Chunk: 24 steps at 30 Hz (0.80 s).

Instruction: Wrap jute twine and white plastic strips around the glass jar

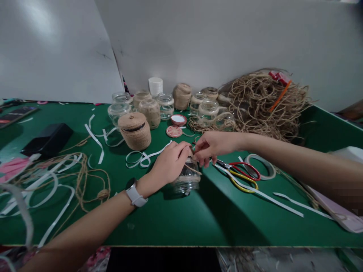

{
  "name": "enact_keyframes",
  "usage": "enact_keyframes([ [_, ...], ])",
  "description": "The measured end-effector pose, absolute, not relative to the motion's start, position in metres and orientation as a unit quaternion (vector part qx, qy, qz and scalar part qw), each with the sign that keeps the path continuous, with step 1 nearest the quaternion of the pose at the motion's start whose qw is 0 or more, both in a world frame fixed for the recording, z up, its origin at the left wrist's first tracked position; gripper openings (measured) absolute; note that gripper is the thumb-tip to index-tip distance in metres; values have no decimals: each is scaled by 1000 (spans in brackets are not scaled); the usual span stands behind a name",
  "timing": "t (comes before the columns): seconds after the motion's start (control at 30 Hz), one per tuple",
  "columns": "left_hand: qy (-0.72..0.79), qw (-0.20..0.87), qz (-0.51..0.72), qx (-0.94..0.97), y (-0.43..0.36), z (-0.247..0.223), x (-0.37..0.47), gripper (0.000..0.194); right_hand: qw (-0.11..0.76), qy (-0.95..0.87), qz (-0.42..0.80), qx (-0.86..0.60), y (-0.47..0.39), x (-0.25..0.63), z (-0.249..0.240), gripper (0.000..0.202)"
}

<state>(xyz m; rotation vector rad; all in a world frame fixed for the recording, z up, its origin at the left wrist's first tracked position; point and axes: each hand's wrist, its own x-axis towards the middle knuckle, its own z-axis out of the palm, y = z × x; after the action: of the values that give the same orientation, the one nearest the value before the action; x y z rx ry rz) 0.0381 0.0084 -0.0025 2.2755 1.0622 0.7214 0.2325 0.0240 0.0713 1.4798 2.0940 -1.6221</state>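
Observation:
A glass jar (185, 183) is on the green table in front of me, its threaded mouth low and toward me. My left hand (172, 160), with a watch at the wrist, is closed over the jar's far end and left side. A short piece of jute twine (193, 169) crosses the glass. At the jar's far right edge, my right hand (206, 148) is closed in a pinch at the twine; its fingertips partly hide what they hold. Just right of that hand lie scissors (241, 175) with red and yellow handles.
A twine-wrapped jar (134, 130) stands left of centre, with several glass jars (208, 111) behind. A large heap of twine (263, 98) fills the back right. A tape roll (259, 166), white strips (96, 143), a black box (48, 139) and two lids (174, 131) lie about.

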Motion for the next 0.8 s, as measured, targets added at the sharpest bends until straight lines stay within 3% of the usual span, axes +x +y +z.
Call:
enact_keyframes([
  [0.3,387,271,271,839,8,-2,38,27,11,664,-548,509,17,235,64,57],
  [0.5,396,260,268,839,8,-1,40,30,-17,689,-521,504,18,237,70,34],
  [0.67,392,250,261,846,8,0,40,30,23,729,-456,510,14,234,72,15],
  [0.8,389,231,235,861,8,4,43,28,73,799,-329,498,13,227,78,12],
])
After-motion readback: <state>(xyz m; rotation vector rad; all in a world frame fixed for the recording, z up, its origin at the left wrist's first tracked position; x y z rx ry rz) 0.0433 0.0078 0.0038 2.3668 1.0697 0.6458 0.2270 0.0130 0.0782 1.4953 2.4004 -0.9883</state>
